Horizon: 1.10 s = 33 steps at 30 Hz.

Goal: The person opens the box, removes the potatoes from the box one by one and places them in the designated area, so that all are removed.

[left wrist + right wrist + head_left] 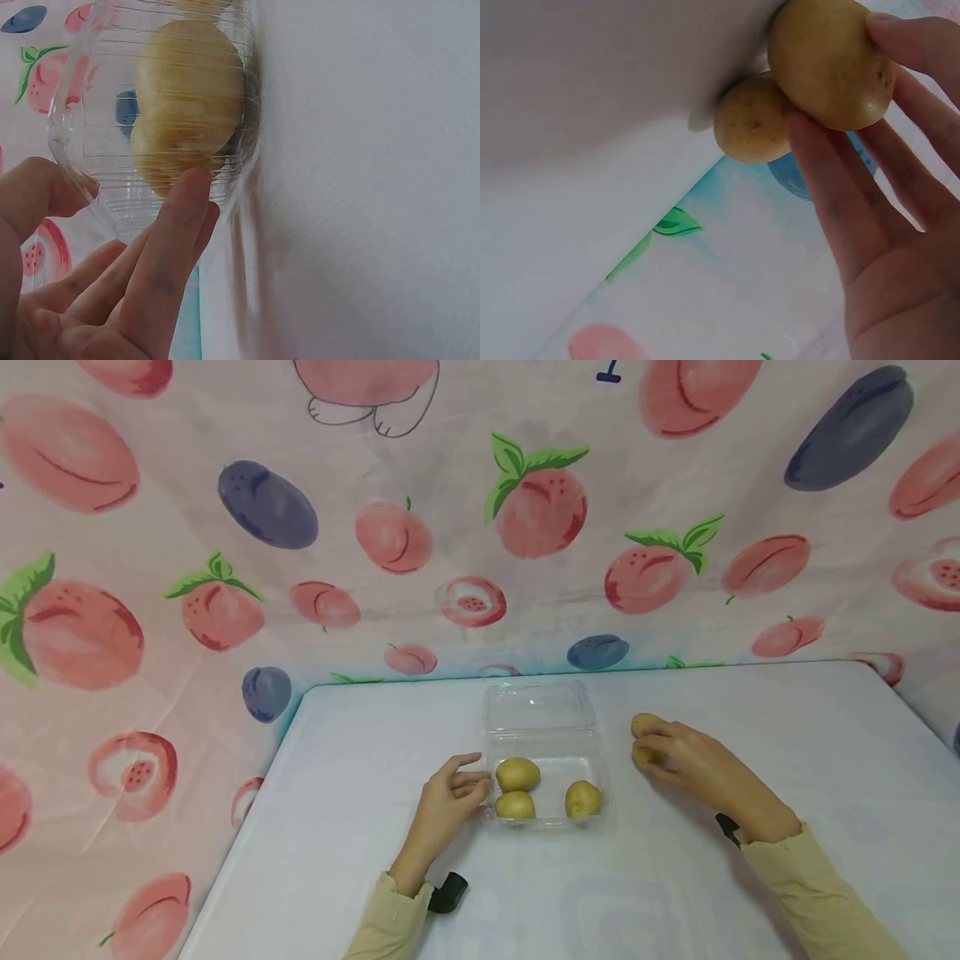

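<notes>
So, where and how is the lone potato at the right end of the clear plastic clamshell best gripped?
Probably by its rounded upper flanks, pinched from above: the potato sits beside the front and right walls of the open clamshell, while bare space on its left leaves finger room.

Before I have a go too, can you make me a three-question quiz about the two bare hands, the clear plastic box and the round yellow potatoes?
1. How many round yellow potatoes lie inside the clear plastic box?
2. True or false: the box's clear lid is closed over them.
3. Which bare hand grips a potato outside the box?

Key:
1. Three.
2. False; the lid is open, folded back on the far side.
3. The right hand.
</notes>
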Tool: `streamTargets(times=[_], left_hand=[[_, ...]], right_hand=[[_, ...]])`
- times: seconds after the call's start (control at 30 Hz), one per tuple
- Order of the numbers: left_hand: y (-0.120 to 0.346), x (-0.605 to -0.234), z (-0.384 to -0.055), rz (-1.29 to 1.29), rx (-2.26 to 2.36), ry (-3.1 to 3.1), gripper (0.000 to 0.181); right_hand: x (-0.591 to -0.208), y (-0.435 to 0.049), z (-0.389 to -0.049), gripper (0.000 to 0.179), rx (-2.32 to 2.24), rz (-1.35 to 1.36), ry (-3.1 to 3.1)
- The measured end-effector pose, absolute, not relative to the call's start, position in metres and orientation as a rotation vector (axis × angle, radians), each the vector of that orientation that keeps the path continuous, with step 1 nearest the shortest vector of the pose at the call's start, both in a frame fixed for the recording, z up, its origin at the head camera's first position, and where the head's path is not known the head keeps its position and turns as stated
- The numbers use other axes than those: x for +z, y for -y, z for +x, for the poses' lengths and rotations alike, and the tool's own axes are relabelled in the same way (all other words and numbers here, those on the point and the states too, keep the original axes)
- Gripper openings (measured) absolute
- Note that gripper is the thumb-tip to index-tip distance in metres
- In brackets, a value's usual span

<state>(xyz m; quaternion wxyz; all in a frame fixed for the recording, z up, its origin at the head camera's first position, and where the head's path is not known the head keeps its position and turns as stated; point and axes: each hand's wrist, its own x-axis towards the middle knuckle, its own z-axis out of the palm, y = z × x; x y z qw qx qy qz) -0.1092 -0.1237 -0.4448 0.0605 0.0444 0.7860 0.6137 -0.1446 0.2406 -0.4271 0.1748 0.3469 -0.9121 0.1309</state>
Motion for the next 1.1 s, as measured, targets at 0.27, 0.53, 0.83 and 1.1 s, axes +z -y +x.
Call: streamTargets(times=[0.27, 0.53, 0.83, 1.1], left_hand=[[0.123, -0.445, -0.109, 0.14, 1.853, -2.374, 0.046], [0.124, -0.445, -0.109, 0.142, 1.851, -2.381, 0.046], [0.124, -0.446, -0.109, 0.143, 1.857, -2.378, 0.046], [0.124, -0.446, -0.109, 0.145, 1.864, -2.379, 0.047]], right_hand=[[-0.43, -0.24, -0.145, 0.03, 0.385, 0.996, 2.551], [-0.434, -0.241, -0.149, 0.035, 0.382, 1.041, 2.487], [-0.424, -0.235, -0.148, 0.031, 0.362, 1.013, 2.525], [-0.41, -0.225, -0.141, 0.031, 0.371, 0.962, 2.675]])
